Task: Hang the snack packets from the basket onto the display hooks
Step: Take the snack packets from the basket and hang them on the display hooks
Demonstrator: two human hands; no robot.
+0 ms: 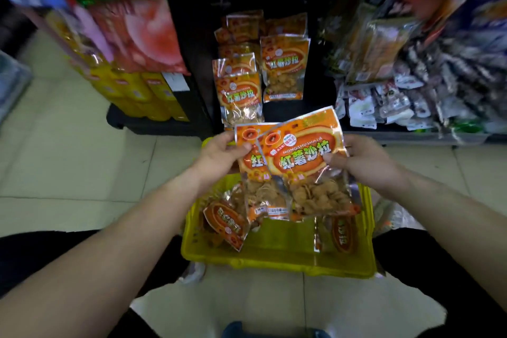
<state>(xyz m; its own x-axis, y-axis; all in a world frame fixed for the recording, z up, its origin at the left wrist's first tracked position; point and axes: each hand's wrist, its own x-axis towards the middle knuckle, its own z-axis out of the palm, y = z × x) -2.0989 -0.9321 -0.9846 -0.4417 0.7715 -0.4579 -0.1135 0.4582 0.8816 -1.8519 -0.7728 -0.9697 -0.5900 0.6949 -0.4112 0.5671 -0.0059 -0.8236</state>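
Two orange snack packets are held up over the yellow basket [274, 255]. My left hand [219, 153] pinches the top corner of the rear packet [251, 162]. My right hand [359, 159] grips the right edge of the front packet [304, 156], thumb on its face. The front packet overlaps the rear one. More of the same packets lie in the basket, one at the left [227, 221] and one at the right [341, 233]. Several matching packets hang on the display hooks [284, 63] ahead, in two columns on a black rack.
Large red and green bags [129, 30] hang at the upper left above yellow packs [131, 90]. Small white and dark packets [397, 101] crowd the shelf at the right. The basket sits on a pale tiled floor [68, 159] between my legs.
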